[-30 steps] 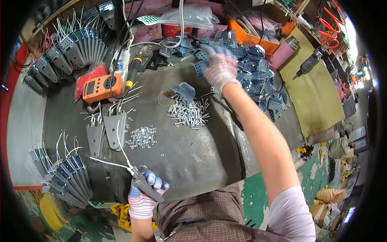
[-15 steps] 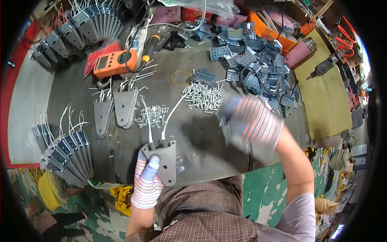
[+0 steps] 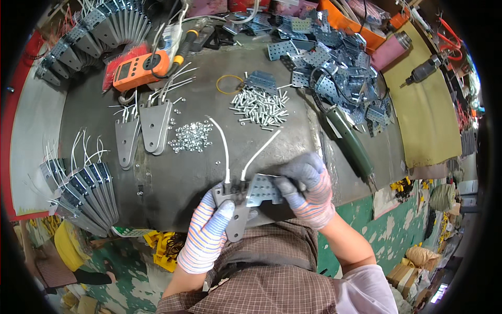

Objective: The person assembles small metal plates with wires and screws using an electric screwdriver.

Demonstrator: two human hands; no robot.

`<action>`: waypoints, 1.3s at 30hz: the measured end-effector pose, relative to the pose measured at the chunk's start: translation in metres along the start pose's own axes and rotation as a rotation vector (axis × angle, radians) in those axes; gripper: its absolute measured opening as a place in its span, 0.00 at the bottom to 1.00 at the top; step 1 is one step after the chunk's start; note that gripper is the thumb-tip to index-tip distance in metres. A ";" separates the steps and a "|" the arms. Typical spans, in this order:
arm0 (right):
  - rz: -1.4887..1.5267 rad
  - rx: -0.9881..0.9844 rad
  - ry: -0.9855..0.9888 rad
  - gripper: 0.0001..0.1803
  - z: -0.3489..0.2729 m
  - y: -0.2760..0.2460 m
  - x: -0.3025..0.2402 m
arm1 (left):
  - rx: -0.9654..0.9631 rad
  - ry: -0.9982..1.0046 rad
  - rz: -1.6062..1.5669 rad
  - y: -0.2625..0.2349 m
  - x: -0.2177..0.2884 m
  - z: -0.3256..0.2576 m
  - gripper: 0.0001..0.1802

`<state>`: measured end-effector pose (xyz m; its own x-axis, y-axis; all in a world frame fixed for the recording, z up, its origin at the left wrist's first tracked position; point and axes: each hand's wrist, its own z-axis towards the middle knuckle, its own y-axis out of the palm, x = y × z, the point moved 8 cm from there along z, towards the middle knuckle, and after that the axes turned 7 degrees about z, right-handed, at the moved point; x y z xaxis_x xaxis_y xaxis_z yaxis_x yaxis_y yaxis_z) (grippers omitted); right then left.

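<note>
My left hand [image 3: 206, 230], in a striped glove with blue fingertips, is closed on a grey tapered bracket [image 3: 238, 225] with holes. Two white wires [image 3: 226, 149] rise from its upper end. My right hand [image 3: 309, 191], gloved alike, pinches a perforated metal plate [image 3: 261, 191] at its right edge. The plate meets the bracket's right side and overlaps it in view; whether it is seated there I cannot tell. Both are above the bench's near edge. Beyond them lie a heap of small nuts [image 3: 191, 137] and a pile of screws [image 3: 260, 107].
Right of my hands lies a green electric screwdriver [image 3: 348, 141]. Perforated plates [image 3: 334, 68] are heaped at the back right, near a pink flask [image 3: 392, 49]. An orange multimeter [image 3: 141, 69] and wired brackets [image 3: 156, 125] stand left, with a row of assembled brackets [image 3: 89, 196] at near left.
My right hand has come from the right side of the bench to the bracket, and a perforated plate now shows in it. The bracket has shifted right. The green screwdriver has come into sight.
</note>
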<state>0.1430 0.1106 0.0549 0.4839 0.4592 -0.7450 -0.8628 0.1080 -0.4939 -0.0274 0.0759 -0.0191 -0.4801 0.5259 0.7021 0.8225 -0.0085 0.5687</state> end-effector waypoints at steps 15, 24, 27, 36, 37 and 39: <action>-0.133 -0.016 -0.145 0.10 0.008 0.013 0.000 | 0.003 -0.042 0.160 0.017 -0.012 0.009 0.20; -0.603 -0.237 0.112 0.11 0.051 0.022 0.065 | 0.210 0.123 0.120 -0.010 0.005 0.018 0.20; -0.676 -0.277 0.082 0.11 0.048 0.027 0.057 | 0.279 0.200 0.167 -0.004 0.013 0.013 0.19; 0.366 -0.228 0.324 0.07 0.008 0.030 0.008 | 0.332 0.332 0.395 0.002 0.021 0.007 0.20; 0.285 -0.231 0.280 0.07 0.009 0.030 0.008 | 0.372 0.372 0.486 -0.001 0.021 0.006 0.20; 0.203 -0.235 0.234 0.07 0.010 0.033 0.003 | 0.389 0.545 0.769 0.004 0.026 0.002 0.20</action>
<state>0.1144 0.1242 0.0408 0.3503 0.2341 -0.9069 -0.9007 -0.1817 -0.3947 -0.0358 0.0907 0.0004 0.2263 0.0351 0.9734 0.9622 0.1477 -0.2290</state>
